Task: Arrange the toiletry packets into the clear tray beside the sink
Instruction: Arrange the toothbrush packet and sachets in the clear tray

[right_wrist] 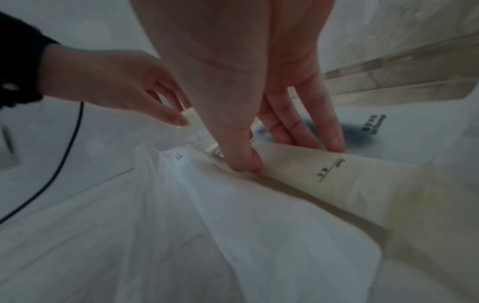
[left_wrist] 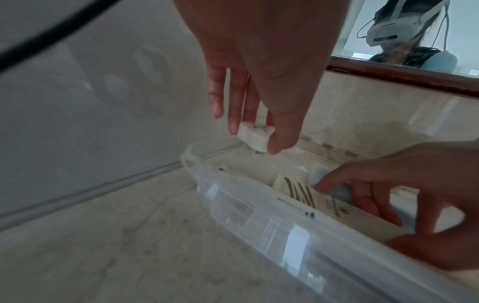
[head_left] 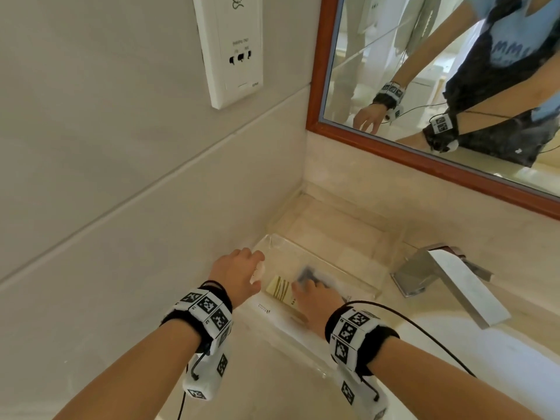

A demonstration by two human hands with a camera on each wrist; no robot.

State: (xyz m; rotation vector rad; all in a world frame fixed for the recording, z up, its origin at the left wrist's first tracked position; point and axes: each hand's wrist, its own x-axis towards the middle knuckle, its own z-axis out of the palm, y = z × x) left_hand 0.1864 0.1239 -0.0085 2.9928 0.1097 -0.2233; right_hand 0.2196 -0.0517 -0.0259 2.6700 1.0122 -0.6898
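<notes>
A clear tray sits on the marble counter in the corner, left of the tap. My left hand hovers over the tray's far left end and pinches a small white wrapped soap between thumb and fingers. My right hand reaches into the tray and pinches a cream packet with gold stripes, thumb on its near face and fingers behind it. That cream packet stands on edge against the near wall. A pale packet with dark blue print lies flat behind it.
A chrome tap stands right of the tray, with the white basin below it. The tiled wall with a socket plate closes the left side. A wood-framed mirror hangs behind. Wrist cables trail from both arms.
</notes>
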